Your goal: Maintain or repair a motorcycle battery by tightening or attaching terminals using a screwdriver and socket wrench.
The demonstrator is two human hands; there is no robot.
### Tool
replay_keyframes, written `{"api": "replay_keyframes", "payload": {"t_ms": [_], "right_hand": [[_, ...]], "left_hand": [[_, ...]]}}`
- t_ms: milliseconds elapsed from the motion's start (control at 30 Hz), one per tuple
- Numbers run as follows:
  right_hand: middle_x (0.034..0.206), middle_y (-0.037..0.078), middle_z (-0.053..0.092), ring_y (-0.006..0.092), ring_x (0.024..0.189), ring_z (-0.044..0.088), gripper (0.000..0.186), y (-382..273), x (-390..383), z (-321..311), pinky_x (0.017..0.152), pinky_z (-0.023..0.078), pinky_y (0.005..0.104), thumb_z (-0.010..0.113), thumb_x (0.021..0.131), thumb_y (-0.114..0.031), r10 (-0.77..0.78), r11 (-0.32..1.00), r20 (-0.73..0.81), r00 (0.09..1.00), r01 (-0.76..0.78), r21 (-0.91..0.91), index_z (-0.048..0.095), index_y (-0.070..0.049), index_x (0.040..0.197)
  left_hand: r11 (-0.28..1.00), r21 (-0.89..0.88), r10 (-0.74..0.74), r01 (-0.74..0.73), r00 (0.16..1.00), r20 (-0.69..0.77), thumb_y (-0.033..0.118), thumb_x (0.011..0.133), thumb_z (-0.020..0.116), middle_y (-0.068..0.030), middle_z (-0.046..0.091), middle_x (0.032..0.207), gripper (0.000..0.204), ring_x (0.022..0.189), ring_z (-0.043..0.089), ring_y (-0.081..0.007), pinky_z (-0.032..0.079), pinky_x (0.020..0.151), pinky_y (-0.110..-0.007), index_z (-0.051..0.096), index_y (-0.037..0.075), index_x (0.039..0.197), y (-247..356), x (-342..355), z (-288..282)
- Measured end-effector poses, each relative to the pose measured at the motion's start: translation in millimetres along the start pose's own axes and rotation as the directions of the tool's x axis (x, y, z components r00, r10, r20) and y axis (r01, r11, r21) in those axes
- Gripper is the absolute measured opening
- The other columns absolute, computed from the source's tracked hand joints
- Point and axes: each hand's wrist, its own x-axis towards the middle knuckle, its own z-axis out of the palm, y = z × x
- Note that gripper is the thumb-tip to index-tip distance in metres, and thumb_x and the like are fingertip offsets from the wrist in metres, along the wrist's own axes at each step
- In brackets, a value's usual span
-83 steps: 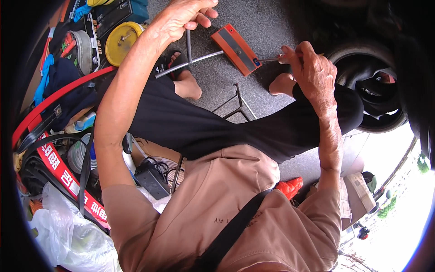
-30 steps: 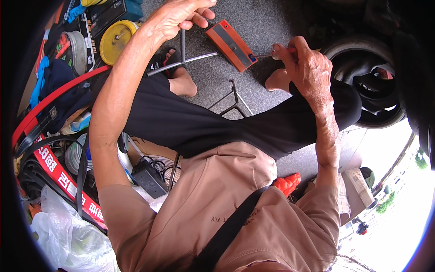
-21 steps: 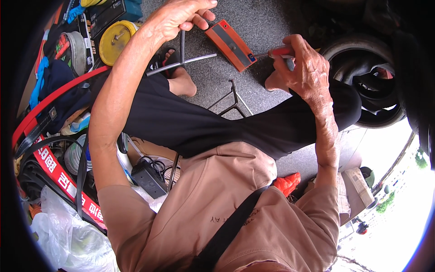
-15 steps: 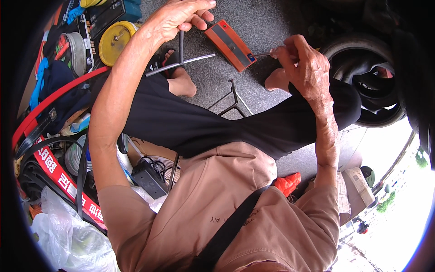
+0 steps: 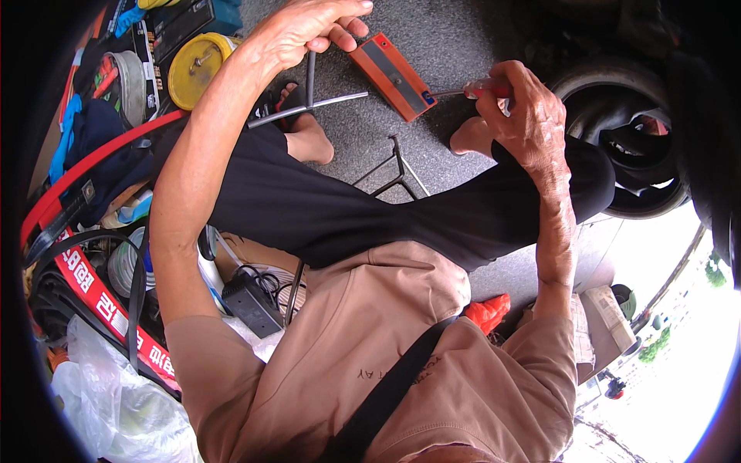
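Note:
A screwdriver (image 5: 485, 89) with a clear red handle sits in my right hand (image 5: 531, 116), fingers wrapped round the handle. Its thin shaft points left to the blue corner piece of an orange-red box (image 5: 392, 76) with a dark grey strip along its top. At the upper edge, my left hand (image 5: 318, 31) has its fingers apart beside the box's upper left end. Whether those fingers touch the box I cannot tell. Just below that hand stands a dark bar (image 5: 310, 81), meeting a silver metal tube (image 5: 309, 109) near my foot.
Between my legs is a small metal stand (image 5: 397, 166). On the left are a round yellow lid (image 5: 199, 71), a red band (image 5: 108, 305), a black power adapter (image 5: 253, 302) and a clear plastic bag (image 5: 123, 401). Black tyres (image 5: 617, 85) lie at the right, cardboard boxes (image 5: 606, 324) farther back.
My right hand has turned and shifted slightly right, so the screwdriver's red handle now shows more. The left hand and the orange-red box stay nearly where they were.

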Motion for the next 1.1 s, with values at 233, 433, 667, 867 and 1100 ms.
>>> {"api": "replay_keyframes", "payload": {"t_ms": [233, 433, 667, 867, 1100], "right_hand": [[0.075, 0.009, 0.069, 0.0208, 0.066, 0.068, 0.028, -8, 0, -14, 0.061, 0.054, 0.0319, 0.076, 0.073, -0.020, 0.110, 0.988, -0.159, 0.981, -0.090, 0.124, 0.061, -0.003, 0.090], [0.084, 0.011, 0.070, 0.0128, 0.070, 0.067, 0.032, 3, 6, -5, 0.061, 0.053, 0.0245, 0.072, 0.088, -0.020, 0.378, 0.736, -0.201, 0.904, -0.162, 0.657, 0.062, 0.004, 0.106], [0.090, 0.013, 0.068, 0.0144, 0.074, 0.068, 0.024, -43, 13, 47, 0.058, 0.055, 0.0255, 0.070, 0.089, -0.012, 0.206, 0.291, 0.073, 0.976, -0.132, 0.948, 0.056, 0.003, 0.102], [0.084, 0.008, 0.069, 0.0123, 0.070, 0.066, 0.030, -55, 18, 78, 0.060, 0.054, 0.0251, 0.063, 0.094, -0.030, 0.075, 0.388, 0.158, 0.985, -0.175, 0.905, 0.065, 0.000, 0.099], [0.076, 0.012, 0.069, 0.0306, 0.073, 0.068, 0.027, 20, -15, 192, 0.068, 0.053, 0.0395, 0.067, 0.083, -0.031, 0.527, 0.821, -0.197, 0.826, -0.437, 0.367, 0.071, -0.005, 0.087]], "left_hand": [[1.000, 0.002, 0.000, 0.000, 1.000, -0.002, 0.018, 0.090, 0.065, -0.0082, 0.066, 0.077, 0.015, 0.052, 0.062, -0.0136, 0.033, 0.035, -0.018, 0.062, 0.006, 0.099, -4, 2, -3], [1.000, 0.024, -0.016, 0.015, 1.000, 0.007, 0.038, 0.092, 0.064, -0.0082, 0.065, 0.076, 0.036, 0.052, 0.061, -0.0133, 0.032, 0.036, -0.018, 0.061, 0.003, 0.101, 5, 1, 6], [0.995, -0.094, 0.015, -0.020, 0.999, -0.048, 0.053, 0.092, 0.057, -0.0086, 0.063, 0.077, 0.054, 0.051, 0.058, -0.0130, 0.034, 0.038, -0.018, 0.060, 0.000, 0.101, 12, -5, 14], [0.977, -0.190, 0.070, -0.100, 0.985, -0.156, 0.038, 0.096, 0.057, -0.0064, 0.059, 0.058, 0.037, 0.040, 0.049, -0.0115, 0.036, 0.038, -0.021, 0.063, 0.002, 0.086, 0, 2, -16], [0.974, -0.087, 0.196, -0.210, 0.970, -0.144, 0.039, 0.097, 0.056, -0.0055, 0.060, 0.059, 0.039, 0.041, 0.051, -0.0115, 0.042, 0.040, -0.024, 0.063, 0.003, 0.087, 7, 0, -15]]}}
